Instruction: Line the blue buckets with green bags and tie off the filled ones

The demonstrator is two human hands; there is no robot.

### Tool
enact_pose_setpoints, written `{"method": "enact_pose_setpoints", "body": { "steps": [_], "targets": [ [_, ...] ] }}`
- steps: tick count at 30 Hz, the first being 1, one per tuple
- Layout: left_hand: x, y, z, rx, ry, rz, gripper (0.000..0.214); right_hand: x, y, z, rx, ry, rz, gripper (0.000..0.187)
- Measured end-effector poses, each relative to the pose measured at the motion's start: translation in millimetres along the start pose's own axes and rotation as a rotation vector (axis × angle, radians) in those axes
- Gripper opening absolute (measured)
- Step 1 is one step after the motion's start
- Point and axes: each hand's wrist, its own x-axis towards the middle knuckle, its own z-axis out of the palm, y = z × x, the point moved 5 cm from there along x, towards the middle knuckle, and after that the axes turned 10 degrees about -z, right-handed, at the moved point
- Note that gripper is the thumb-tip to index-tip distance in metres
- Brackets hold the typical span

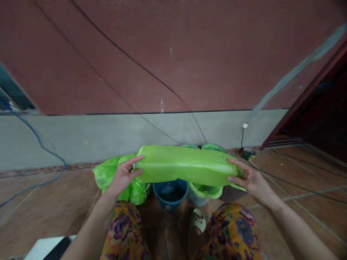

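Note:
A long, smooth bright-green plastic bag (184, 164) stretches crosswise in front of me, held up by both hands. My left hand (126, 173) grips its left end between thumb and fingers. At the other end, my right hand (248, 177) pinches the bag, with a loose corner hanging below the fingers. Beneath it stands a dark blue plastic bucket (169, 207), partly covered. Right of that is a pale bucket (199, 200) with a green liner (208, 193) folded over its rim.
Crumpled green bags (107, 171) lie on the tiled floor at left. More green-lined buckets (214, 147) stand near the wall. A blue cable (40, 142) and a black cable (287, 183) cross the sides. A small can (248, 154) is at right.

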Motion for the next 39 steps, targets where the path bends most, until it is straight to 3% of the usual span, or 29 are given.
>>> {"method": "enact_pose_setpoints", "body": {
  "steps": [4, 7, 10, 13, 17, 20, 22, 26, 29, 32, 34, 39],
  "targets": [
    [4, 5, 5.2, 0.379, 0.119, 0.169, 0.054, 4, 6, 0, -0.484, 0.019, -0.171, 0.054],
    [7, 3, 10.3, 0.686, 0.158, 0.326, 0.041, 5, 8, 5, -0.698, 0.017, -0.239, 0.036],
    [8, -1, 9.9, 0.869, 0.191, 0.445, 0.023, 5, 10, 5, -0.794, 0.016, -0.249, 0.026],
    [6, -1, 0.9, 0.866, 0.257, 0.461, 0.016, 4, 12, 0, -0.722, 0.058, -0.251, 0.022],
    [3, -1, -11.6, 0.491, 0.214, 0.367, 0.013, 1, 13, -7, -0.344, 0.144, -0.224, 0.02],
    [3, -8, -10.9, 0.153, 0.139, 0.199, 0.022, -3, 15, 0, -0.025, 0.169, -0.126, 0.025],
    [2, -13, -7.0, 0.095, 0.184, 0.113, 0.025, -4, 15, 8, 0.049, 0.235, -0.053, 0.03],
    [-1, -10, 1.8, 0.377, 0.4, 0.161, 0.017, -4, 7, 14, -0.225, 0.453, -0.076, 0.032],
    [0, -8, 5.0, 0.52, 0.451, 0.165, 0.016, -1, 0, 15, -0.465, 0.481, -0.086, 0.03],
    [4, -9, 4.2, 0.494, 0.403, 0.125, 0.023, -1, 2, 16, -0.56, 0.432, -0.057, 0.027],
    [6, -12, 4.2, 0.351, 0.337, 0.049, 0.029, -2, 6, 16, -0.577, 0.406, -0.062, 0.028],
    [-9, -42, 20.9, -0.181, 0.057, -0.439, 0.046, -3, 21, 18, -0.575, 0.373, -0.068, 0.031]
  ]
}}
